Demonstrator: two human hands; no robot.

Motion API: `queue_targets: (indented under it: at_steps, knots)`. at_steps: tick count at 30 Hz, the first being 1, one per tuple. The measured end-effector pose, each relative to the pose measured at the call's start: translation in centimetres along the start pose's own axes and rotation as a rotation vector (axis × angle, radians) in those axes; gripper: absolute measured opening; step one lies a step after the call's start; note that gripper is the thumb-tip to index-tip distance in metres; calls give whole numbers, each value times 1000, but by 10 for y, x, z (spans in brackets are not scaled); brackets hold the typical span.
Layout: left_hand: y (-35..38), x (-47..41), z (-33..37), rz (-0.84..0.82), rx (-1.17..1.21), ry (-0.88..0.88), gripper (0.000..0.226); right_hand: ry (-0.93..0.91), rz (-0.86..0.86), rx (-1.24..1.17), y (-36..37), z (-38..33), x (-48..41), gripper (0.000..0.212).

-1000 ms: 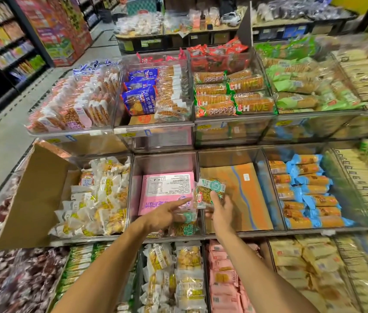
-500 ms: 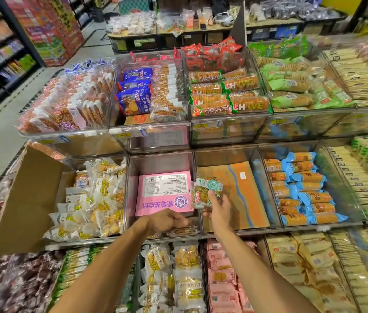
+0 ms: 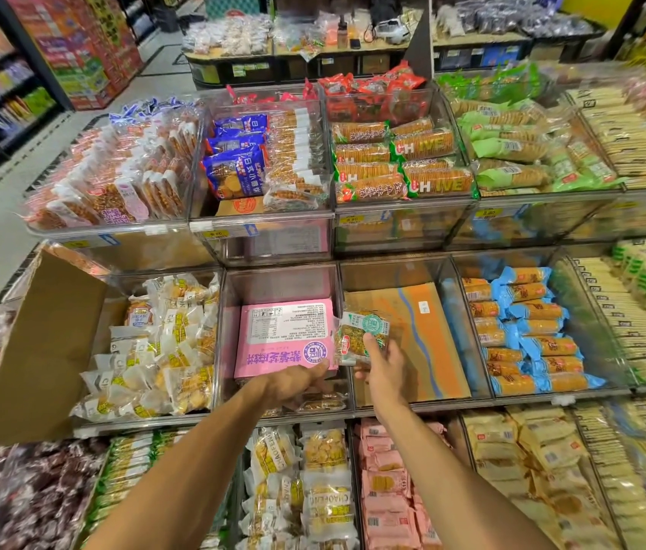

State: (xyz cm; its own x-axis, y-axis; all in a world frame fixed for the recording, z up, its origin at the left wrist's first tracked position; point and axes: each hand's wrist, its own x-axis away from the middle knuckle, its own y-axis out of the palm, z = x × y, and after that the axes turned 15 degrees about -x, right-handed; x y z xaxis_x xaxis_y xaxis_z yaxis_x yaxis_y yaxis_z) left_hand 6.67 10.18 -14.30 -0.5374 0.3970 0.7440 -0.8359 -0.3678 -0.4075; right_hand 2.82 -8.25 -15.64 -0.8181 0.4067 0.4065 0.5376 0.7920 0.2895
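Our right hand pinches a green-labelled snack packet over the bin divider beside the pink box. Our left hand curls its fingers down at that box's near edge, and we cannot tell what they grip.

Head-worn camera looks forward and down, close over snack bins.

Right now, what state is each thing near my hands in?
green snack packet, sealed, held up above the bins.
right hand, pinching the packet, thumb on its front.
left hand, fingers curled at the pink box's near edge; grip unclear.
pink box, closed, lying flat in its bin.
cardboard flap, standing open.
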Motion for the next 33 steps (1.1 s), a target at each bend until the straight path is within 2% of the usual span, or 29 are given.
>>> queue_targets:
  at_steps: [4, 9, 11, 13, 15, 18, 19, 22, 24, 27, 28, 30, 33]
  knots:
    - [12, 4, 9, 142, 109, -17, 60, -18, -16, -6, -2, 0, -1, 34]
    - [7, -6, -6, 199, 251, -62, 70, -26, 4, -32, -3, 9, -8, 55]
    - [6, -9, -11, 207, 261, -46, 76, -28, -11, -36, -3, 4, -5, 48]
    - [8, -8, -12, 225, 221, -26, 79, -34, -36, -26, -4, 0, -1, 31]
    - [7, -7, -12, 329, 184, 8, 80, -47, -51, -21, -5, -2, 0, 23]
    - [-2, -1, 1, 464, 386, 77, 66, -67, -72, -4, -2, -6, 7, 30]
    - [-5, 1, 8, 461, 453, 103, 62, -69, -78, 13, -2, -4, 6, 30]
    - [-10, 12, 31, 393, 430, 200, 40, -110, -88, 85, 0, -1, 5, 17]
    - [-9, 13, 39, 378, 463, 212, 20, -127, -97, 155, 2, 2, 6, 29]
    - [-11, 14, 34, 366, 571, 227, 20, -117, -78, 163, 3, 3, 7, 27]
    - [-14, 15, 30, 369, 633, 222, 21, -133, -72, 169, 4, 4, 8, 36]
    - [-22, 25, 20, 417, 746, 198, 19, -185, -90, 301, 1, 10, 5, 48]
    - [-36, 42, -1, 540, 658, 170, 19, -284, -205, 662, 0, 11, 1, 39]
